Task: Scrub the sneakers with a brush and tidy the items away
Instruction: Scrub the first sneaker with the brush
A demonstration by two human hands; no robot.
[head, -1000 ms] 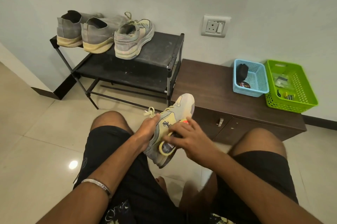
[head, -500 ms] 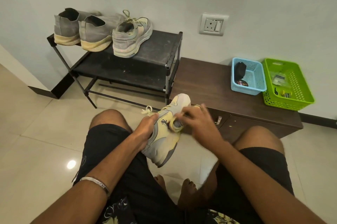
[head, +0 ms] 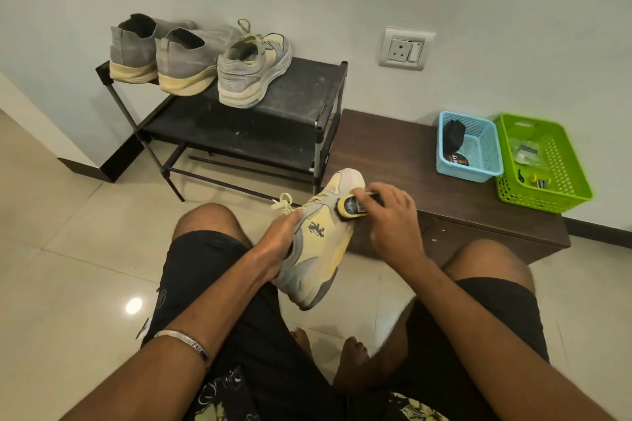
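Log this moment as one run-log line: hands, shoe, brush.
left hand holds sneaker | right hand presses brush near toe | three shoes on rack

Floor [head: 68, 249]: glossy pale tile, light glare at 8 o'clock.
Shoe rack [head: 273, 133]: matt black shelves, scuffed, on metal tubes.
Low cabinet [head: 393, 153]: dark wood-grain, matt.
Baskets [head: 547, 160] at 3 o'clock: perforated plastic.
Held sneaker [head: 318, 242]: soft matt fabric.

The left hand [head: 278, 239] is tucked into the shoe opening, fingers hidden. The right hand [head: 390, 215] curls around a brush, knuckles up.
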